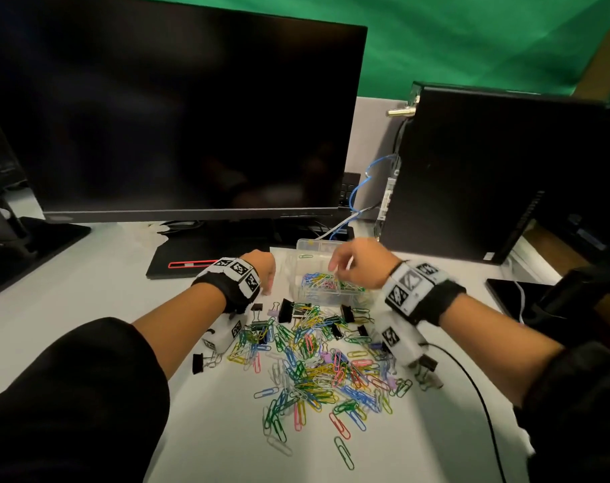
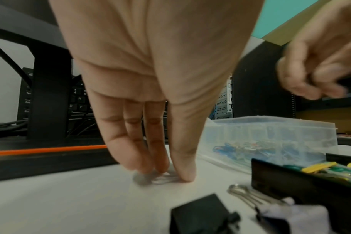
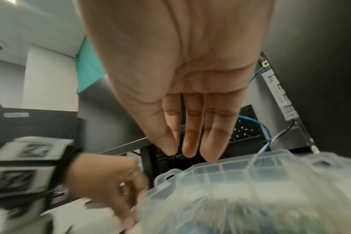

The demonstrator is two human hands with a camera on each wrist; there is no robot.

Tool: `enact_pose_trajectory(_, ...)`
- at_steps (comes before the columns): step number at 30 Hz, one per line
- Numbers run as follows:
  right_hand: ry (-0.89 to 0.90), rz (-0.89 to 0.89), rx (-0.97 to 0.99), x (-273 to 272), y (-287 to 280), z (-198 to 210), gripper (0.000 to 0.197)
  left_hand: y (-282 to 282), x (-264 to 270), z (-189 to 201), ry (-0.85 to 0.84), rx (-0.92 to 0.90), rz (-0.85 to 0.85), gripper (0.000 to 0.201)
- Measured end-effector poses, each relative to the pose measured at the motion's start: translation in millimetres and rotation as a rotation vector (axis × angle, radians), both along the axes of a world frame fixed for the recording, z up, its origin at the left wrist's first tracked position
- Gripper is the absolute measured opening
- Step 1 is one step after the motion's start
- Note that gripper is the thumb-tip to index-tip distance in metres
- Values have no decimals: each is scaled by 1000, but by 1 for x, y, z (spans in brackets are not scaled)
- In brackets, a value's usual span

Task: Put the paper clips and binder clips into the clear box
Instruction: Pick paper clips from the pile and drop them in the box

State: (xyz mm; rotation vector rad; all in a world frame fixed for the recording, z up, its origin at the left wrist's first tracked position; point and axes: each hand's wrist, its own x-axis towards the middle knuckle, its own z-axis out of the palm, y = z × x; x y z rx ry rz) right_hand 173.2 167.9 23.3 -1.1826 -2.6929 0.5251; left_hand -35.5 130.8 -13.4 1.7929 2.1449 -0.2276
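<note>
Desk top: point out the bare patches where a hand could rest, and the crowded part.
Bare desk lies left of the left hand, between the monitor base and the left forearm. Another bare strip lies along the near edge, below the paper clip pile. Crowded: the pile itself, up to the clear box under the right hand.

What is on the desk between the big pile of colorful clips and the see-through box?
In the head view, a row of black binder clips lies between the paper clip pile and the clear box, with stray paper clips tangled among them.
</note>
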Motion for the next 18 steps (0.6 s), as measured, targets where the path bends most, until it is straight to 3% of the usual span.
enact_pose_trajectory(4, -30, -61, 69, -29, 38, 9, 21, 1, -4, -7, 1, -1, -11, 27)
enact_pose_trajectory(9, -222, -19, 90, -60, 69, 4, 26, 2, -8, -4, -29, 0, -76, 23)
enact_pose_trajectory(15, -420, 39, 106, -79, 82, -19, 39, 9, 7, 18, -294, 399, -143, 7)
enact_pose_trajectory(18, -537, 55, 96, -85, 85, -18, 23, 17, 23, 20, -338, 427, -195, 9)
